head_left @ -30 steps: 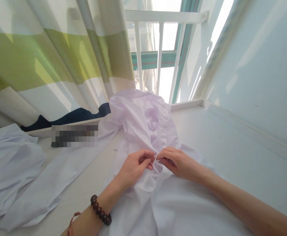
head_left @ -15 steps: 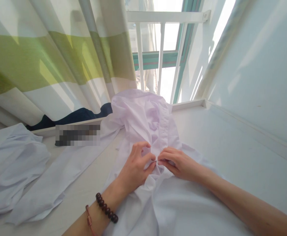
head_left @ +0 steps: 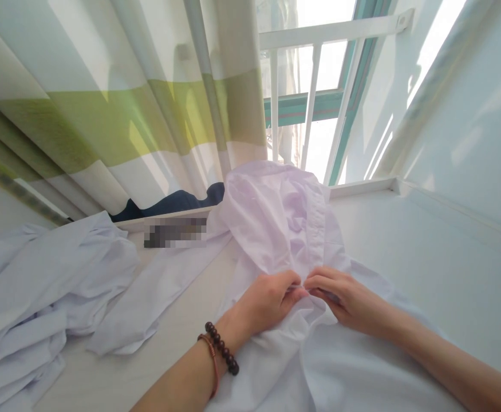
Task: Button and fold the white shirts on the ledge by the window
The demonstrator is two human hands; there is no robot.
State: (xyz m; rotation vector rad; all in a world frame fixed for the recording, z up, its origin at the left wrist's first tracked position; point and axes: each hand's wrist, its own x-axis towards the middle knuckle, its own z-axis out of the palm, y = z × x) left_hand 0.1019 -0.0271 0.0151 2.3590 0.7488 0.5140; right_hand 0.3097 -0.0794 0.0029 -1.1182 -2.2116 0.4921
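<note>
Left hand [head_left: 265, 300] at nine o'clock, right hand [head_left: 344, 297] at three, both pinching a white shirt [head_left: 267, 229] between them; presumably light, limp, robust, best gripped by its edges.

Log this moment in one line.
left hand: pinches shirt | right hand: pinches shirt close by | sleeve: stretched leftward | cloth: crumpled left of sleeve
</note>
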